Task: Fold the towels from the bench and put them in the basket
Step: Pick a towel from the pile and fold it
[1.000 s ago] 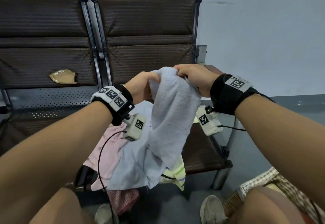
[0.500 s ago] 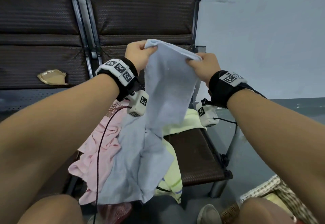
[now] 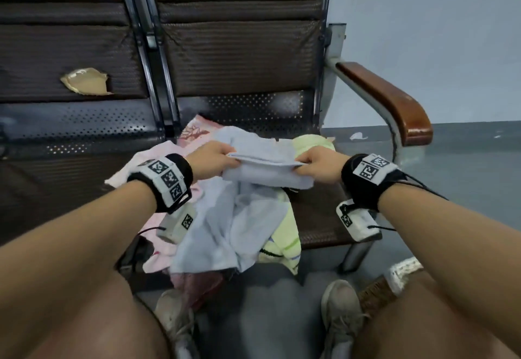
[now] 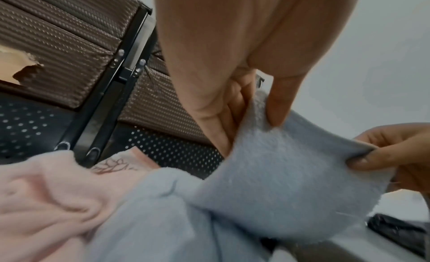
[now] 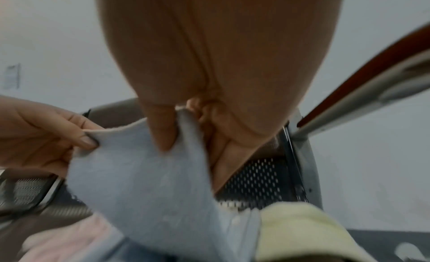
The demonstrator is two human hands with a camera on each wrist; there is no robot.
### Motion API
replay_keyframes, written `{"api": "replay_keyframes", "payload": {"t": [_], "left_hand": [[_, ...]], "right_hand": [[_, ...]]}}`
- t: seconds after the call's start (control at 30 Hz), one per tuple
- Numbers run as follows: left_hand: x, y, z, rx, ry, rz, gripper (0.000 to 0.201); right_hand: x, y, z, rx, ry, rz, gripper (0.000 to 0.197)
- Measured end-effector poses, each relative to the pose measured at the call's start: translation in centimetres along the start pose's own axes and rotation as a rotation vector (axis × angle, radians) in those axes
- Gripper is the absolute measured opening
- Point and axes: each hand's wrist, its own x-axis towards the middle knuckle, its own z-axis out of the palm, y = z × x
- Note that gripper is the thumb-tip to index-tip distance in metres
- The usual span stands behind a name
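A light blue towel (image 3: 265, 167) is stretched between my two hands low over the bench seat (image 3: 318, 217), its lower part draped over the front edge. My left hand (image 3: 217, 161) pinches its left top corner and my right hand (image 3: 313, 165) pinches the right one. In the left wrist view thumb and fingers (image 4: 277, 107) clamp the blue towel (image 4: 279, 174); in the right wrist view the thumb (image 5: 163, 130) presses the blue towel (image 5: 144, 174). A pink towel (image 3: 158, 161) lies to the left and a pale yellow-green one (image 3: 284, 226) under the right. A woven basket (image 3: 377, 294) shows at the lower right.
The bench has brown padded backs (image 3: 239, 48) with a torn patch (image 3: 84, 81) on the left one, and a wooden armrest (image 3: 394, 99) on the right. My knees and shoes (image 3: 341, 316) fill the bottom of the head view. Grey floor lies to the right.
Both hands came down from chest height to just above the seat, still holding the blue towel's top corners. The towel, which hung long, now lies folded over on the pile.
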Motion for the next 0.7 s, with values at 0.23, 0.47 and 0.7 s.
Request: {"api": "replay_keyframes", "payload": {"t": [0.23,0.47,0.7], "left_hand": [[-4.0,0.2,1.5,0.033,-0.481,-0.293,0.01],[1.2,-0.5,1.6,-0.104,-0.122,-0.225,0.014],[7.3,-3.5,3.5,0.158,0.334,-0.046,0.022]], "right_hand": [[-2.6,1.8,3.2,0.345,-0.456,0.132,0.022],[0.3,2.2,2.5,0.434,-0.14,0.268,0.011],[5.5,4.0,3.9,0.454,0.235,0.367,0.029]]}}
